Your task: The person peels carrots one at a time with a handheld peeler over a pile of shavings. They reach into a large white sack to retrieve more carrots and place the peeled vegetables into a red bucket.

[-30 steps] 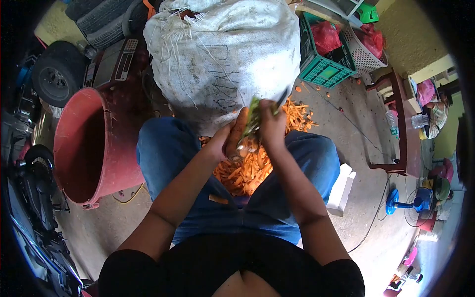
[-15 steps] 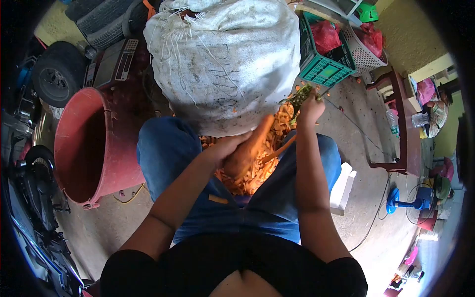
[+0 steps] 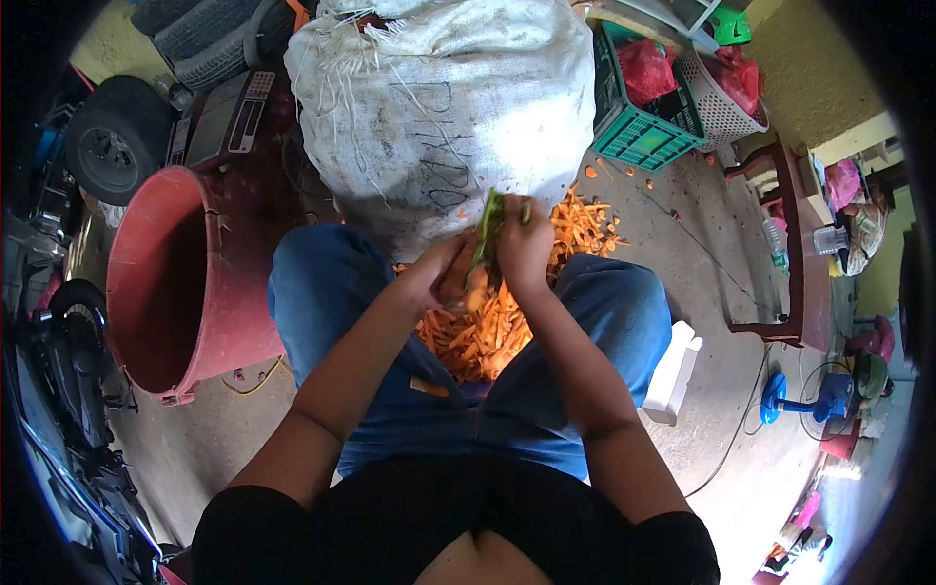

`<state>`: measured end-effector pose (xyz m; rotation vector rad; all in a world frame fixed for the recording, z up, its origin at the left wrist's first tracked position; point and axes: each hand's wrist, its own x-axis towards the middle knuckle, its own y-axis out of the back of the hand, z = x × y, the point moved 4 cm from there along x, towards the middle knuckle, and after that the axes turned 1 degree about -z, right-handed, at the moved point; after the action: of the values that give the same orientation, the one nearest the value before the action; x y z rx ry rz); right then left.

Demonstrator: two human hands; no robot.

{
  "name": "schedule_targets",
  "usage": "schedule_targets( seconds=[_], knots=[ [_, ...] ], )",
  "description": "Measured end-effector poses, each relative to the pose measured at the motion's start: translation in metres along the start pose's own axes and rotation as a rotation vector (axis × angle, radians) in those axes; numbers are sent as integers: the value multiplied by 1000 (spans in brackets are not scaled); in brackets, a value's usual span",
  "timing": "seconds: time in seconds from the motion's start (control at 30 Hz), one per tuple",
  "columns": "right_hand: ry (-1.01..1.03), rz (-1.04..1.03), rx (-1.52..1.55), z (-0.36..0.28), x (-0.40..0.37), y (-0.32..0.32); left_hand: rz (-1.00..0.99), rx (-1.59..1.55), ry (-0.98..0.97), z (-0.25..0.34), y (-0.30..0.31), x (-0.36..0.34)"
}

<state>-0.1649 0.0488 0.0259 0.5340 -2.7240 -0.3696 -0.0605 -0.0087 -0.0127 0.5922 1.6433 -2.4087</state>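
My left hand [image 3: 435, 273] is closed around a large carrot [image 3: 456, 283], held low between my knees. In my right hand [image 3: 525, 244] is a green peeler [image 3: 487, 229], its fingers wrapped round the handle. The peeler lies against or just over the carrot; the exact contact is blurred and partly covered by my fingers. Under both hands spreads a heap of orange carrot peelings [image 3: 478, 346], which reaches out past my right knee.
A bulging white woven sack [image 3: 439, 127] stands just ahead of my hands. To the left is a red tub [image 3: 210, 292], tilted on its side. A green crate [image 3: 648, 141] and a white basket [image 3: 717, 107] are at upper right. A white box [image 3: 673, 375] lies beside my right knee.
My right hand has come inward and down from the far right with the peeler, to the carrot. The carrot has turned in my left hand, its end no longer pointing up and right.
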Motion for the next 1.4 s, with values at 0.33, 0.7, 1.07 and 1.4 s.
schedule_targets(
  seconds=[0.33, 0.7, 1.07, 1.4],
  knots=[
    [-315, 420, 340, 35, 52, 59, 150, 171, 58, -7, -9, -7],
    [35, 29, -21, -12, -2, 2, 176, 126, 25, -5, -8, -7],
    [-243, 295, 313, 33, 45, 46, 178, 174, 65, -8, 2, -2],
    [133, -37, -113, -24, -3, -2, -316, -53, -10, 2, 8, 0]
  ],
)
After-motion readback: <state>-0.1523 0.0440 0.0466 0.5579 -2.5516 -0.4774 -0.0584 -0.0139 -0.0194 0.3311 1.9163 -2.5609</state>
